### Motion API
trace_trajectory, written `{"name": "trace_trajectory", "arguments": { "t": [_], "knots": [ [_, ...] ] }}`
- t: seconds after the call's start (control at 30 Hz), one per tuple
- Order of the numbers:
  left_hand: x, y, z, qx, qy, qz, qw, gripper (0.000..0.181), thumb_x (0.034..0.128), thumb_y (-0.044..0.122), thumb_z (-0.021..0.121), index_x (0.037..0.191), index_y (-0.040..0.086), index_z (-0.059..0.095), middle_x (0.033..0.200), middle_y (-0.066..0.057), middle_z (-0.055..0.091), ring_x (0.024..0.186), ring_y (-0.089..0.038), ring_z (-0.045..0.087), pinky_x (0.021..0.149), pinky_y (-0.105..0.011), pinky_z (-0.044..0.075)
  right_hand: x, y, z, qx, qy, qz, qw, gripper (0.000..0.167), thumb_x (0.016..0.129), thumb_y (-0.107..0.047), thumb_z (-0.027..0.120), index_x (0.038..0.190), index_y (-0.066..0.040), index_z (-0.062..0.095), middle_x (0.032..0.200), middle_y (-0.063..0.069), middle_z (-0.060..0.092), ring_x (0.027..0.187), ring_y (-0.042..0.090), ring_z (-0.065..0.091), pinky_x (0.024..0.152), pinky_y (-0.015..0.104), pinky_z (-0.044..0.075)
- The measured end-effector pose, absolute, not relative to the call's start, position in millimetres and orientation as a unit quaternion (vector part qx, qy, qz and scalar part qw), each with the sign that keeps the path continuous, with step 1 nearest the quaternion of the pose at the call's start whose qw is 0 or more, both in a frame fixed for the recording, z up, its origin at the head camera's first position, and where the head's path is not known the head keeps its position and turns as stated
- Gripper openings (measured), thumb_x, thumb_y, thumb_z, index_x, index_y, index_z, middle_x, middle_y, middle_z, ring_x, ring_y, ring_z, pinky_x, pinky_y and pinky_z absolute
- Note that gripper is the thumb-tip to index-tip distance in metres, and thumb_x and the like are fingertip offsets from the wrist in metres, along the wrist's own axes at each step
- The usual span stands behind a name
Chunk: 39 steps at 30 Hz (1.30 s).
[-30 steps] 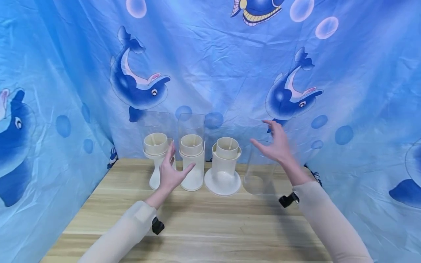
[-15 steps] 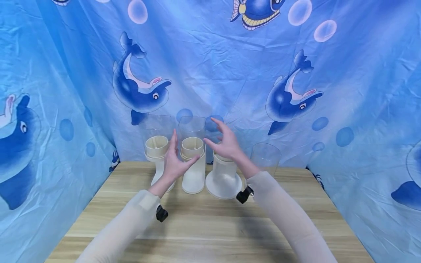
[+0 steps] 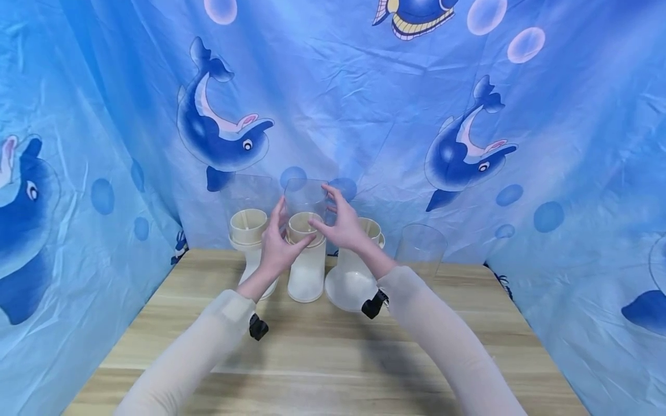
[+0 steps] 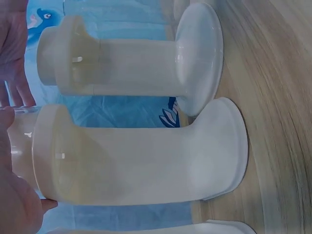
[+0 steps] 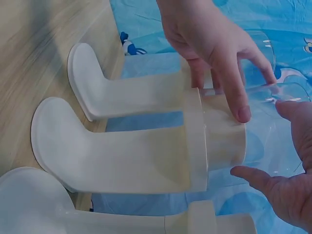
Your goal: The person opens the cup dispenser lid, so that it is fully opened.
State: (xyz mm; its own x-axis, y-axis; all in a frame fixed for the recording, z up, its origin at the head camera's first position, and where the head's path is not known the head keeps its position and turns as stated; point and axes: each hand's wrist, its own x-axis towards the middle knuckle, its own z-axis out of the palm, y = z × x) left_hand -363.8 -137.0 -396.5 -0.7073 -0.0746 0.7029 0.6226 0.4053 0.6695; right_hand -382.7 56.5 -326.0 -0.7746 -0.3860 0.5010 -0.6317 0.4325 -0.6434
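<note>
In the head view a white boot-shaped stand carries a cream cup-like collar, with a clear cylinder rising from it. My left hand is at the left of this collar, thumb in front and fingers spread. Opposite it, my right hand reaches in with thumb and fingers apart around the cylinder's right side. Seen from the right wrist, left fingertips overlap the collar and cylinder. Whether either hand presses on it is hard to tell.
A similar stand with its own clear cylinder is on the left. At the right stands a round-based stand, partly behind my right arm. A loose clear cylinder is farther right. Blue dolphin curtain encloses the wooden table.
My right hand has swung left from above the loose cylinder, past the round-based stand, to the middle stand. My left hand has moved slightly right and closer to that same stand.
</note>
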Motion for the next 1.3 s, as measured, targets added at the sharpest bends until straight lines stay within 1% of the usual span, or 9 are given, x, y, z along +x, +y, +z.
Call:
{"name": "trace_trajectory", "arguments": {
  "t": [0.2,0.3,0.4,0.57,0.63,0.77,0.93,1.1,1.3],
  "knots": [
    [-351,-138,-380,-0.185,-0.759,-0.497,0.377,0.113,0.0782,0.019,0.097,0.168,0.014,0.029,0.166,-0.023,0.044,0.142,-0.050,0.054,0.101,-0.062,0.058,-369,58,-307,0.308,-0.832,0.437,0.147,0.085,0.097,-0.026,0.080,0.166,-0.021,0.030,0.174,0.008,0.033,0.144,0.043,0.055,0.108,0.055,0.057],
    [-340,-138,-370,-0.184,-0.762,-0.486,0.387,0.113,0.0772,0.021,0.097,0.168,0.015,0.030,0.165,-0.022,0.046,0.139,-0.049,0.057,0.098,-0.061,0.060,-361,61,-300,0.319,-0.822,0.447,0.150,0.084,0.096,-0.027,0.081,0.166,-0.023,0.032,0.174,0.008,0.034,0.144,0.042,0.056,0.103,0.052,0.061],
    [-326,-137,-362,-0.188,-0.768,-0.471,0.391,0.112,0.0776,0.023,0.097,0.168,0.016,0.031,0.167,-0.017,0.046,0.138,-0.046,0.060,0.096,-0.060,0.061,-351,67,-294,0.327,-0.814,0.455,0.151,0.084,0.095,-0.026,0.082,0.165,-0.025,0.034,0.173,0.009,0.035,0.143,0.042,0.057,0.096,0.051,0.064],
    [-304,-133,-352,-0.203,-0.767,-0.453,0.407,0.109,0.0772,0.025,0.097,0.167,0.014,0.035,0.165,-0.013,0.049,0.133,-0.040,0.065,0.089,-0.055,0.065,-334,79,-286,0.334,-0.815,0.447,0.161,0.083,0.094,-0.027,0.084,0.163,-0.027,0.038,0.167,0.014,0.043,0.139,0.039,0.062,0.089,0.048,0.066],
    [-294,-131,-348,-0.209,-0.766,-0.447,0.412,0.109,0.0768,0.025,0.097,0.166,0.015,0.036,0.163,-0.013,0.051,0.132,-0.038,0.067,0.087,-0.052,0.065,-326,84,-282,0.332,-0.817,0.443,0.163,0.083,0.093,-0.029,0.084,0.163,-0.029,0.038,0.165,0.017,0.046,0.137,0.037,0.064,0.086,0.046,0.067],
    [-276,-125,-342,-0.228,-0.763,-0.443,0.412,0.107,0.0774,0.024,0.096,0.166,0.018,0.038,0.159,-0.016,0.055,0.129,-0.038,0.069,0.084,-0.048,0.066,-308,96,-277,0.323,-0.820,0.443,0.161,0.084,0.092,-0.031,0.085,0.162,-0.033,0.039,0.162,0.017,0.049,0.137,0.032,0.065,0.082,0.043,0.068],
    [-258,-114,-343,-0.262,-0.756,-0.450,0.397,0.101,0.0801,0.018,0.094,0.165,0.014,0.039,0.157,-0.018,0.057,0.128,-0.038,0.070,0.083,-0.043,0.067,-288,116,-278,0.322,-0.820,0.447,0.154,0.084,0.091,-0.025,0.087,0.161,-0.032,0.041,0.164,0.016,0.046,0.138,0.037,0.063,0.082,0.041,0.067],
    [-246,-102,-349,-0.294,-0.744,-0.455,0.390,0.100,0.0793,0.011,0.093,0.164,0.008,0.040,0.158,-0.018,0.056,0.127,-0.040,0.070,0.081,-0.041,0.067,-271,134,-282,0.331,-0.815,0.450,0.152,0.085,0.089,-0.017,0.088,0.160,-0.025,0.042,0.164,0.019,0.045,0.136,0.045,0.062,0.080,0.033,0.067],
    [-234,-87,-357,-0.319,-0.733,-0.458,0.388,0.100,0.0764,0.007,0.094,0.162,0.006,0.042,0.156,-0.020,0.058,0.127,-0.039,0.069,0.082,-0.036,0.066,-251,153,-288,0.326,-0.815,0.449,0.166,0.087,0.088,-0.012,0.088,0.161,-0.025,0.042,0.164,0.013,0.047,0.135,0.044,0.063,0.078,0.030,0.066]
  ]
}}
